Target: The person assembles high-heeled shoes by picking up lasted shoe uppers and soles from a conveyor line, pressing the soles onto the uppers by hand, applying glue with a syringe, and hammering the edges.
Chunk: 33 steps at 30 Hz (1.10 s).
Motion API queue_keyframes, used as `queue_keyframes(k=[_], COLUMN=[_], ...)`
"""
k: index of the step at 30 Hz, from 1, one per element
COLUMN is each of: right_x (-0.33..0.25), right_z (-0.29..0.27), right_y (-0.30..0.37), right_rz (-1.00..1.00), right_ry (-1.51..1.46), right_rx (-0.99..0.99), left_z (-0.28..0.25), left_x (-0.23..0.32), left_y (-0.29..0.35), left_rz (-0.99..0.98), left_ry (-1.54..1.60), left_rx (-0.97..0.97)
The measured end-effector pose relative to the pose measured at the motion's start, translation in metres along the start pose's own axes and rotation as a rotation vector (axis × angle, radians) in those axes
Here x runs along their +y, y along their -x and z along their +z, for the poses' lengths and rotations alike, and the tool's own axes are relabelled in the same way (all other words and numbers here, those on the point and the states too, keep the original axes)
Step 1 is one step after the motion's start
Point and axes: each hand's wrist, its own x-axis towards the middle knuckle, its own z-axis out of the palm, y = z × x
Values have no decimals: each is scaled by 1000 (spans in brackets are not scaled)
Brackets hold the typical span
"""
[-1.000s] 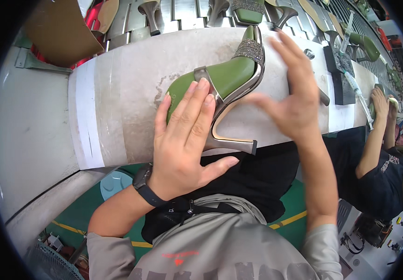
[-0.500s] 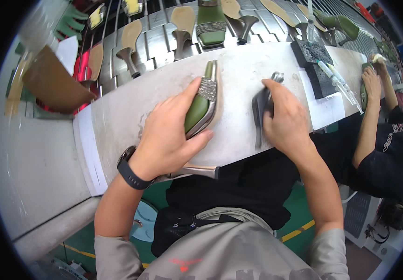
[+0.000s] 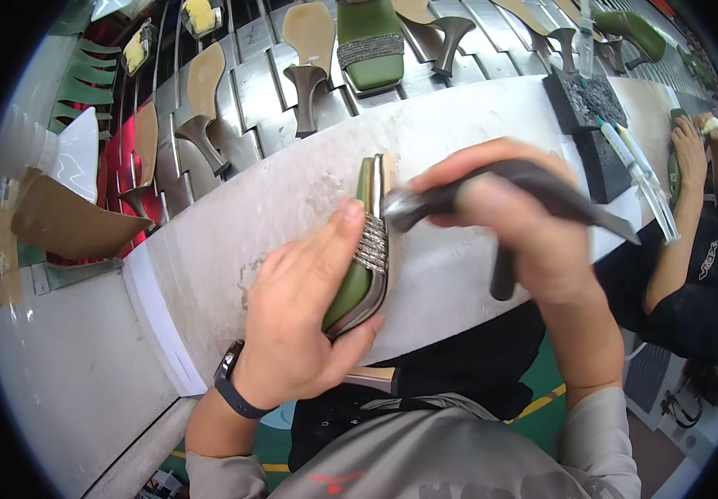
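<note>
A green heeled sandal (image 3: 347, 304) with a glittery cord strap (image 3: 372, 246) lies on its side on the white worktable. My left hand (image 3: 299, 309) is wrapped round it from the left, and its heel (image 3: 373, 379) sticks out below my wrist, past the table's near edge. My right hand (image 3: 533, 237) grips a dark hammer (image 3: 533, 179). The hammer's round metal face is at the sandal's right edge, beside the strap; blur hides whether they touch. Its tapered end points right, and the handle end shows below my fingers.
Beyond the worktable (image 3: 292, 187), a slatted metal conveyor carries several tan-soled heels (image 3: 306, 41) and a green sandal (image 3: 370, 50). Syringes (image 3: 637, 170) lean by a black block (image 3: 583, 104). At right, a co-worker's hands (image 3: 691, 150) hold a green shoe. A brown curved sheet (image 3: 76, 216) stands left.
My right hand has raised the hammer, turned it and brought it left to the sandal's edge. My left hand still holds the sandal, which sits lower in view.
</note>
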Motion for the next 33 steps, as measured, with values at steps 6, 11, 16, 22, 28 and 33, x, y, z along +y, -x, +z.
queue_keyframes(k=[6,11,16,22,28,33], right_x=[-6,-2,-19,-14,-25,0], right_z=[-3,-1,8,6,8,16], right_y=[-1,9,-11,-54,-14,14], right_rz=[-39,-236,23,-61,49,-446], right_ry=[197,317,270,371,313,448], right_rx=[-219,-307,-165,-69,-265,-325], left_z=[-1,-2,-4,-3,-8,-2], left_x=[-4,-4,-7,-4,-1,-5], left_y=[-1,-1,0,0,6,9], left_rz=[-23,-54,-38,-28,-100,-15], left_ry=[25,41,61,67,65,48], left_rx=[-2,7,19,39,-26,69])
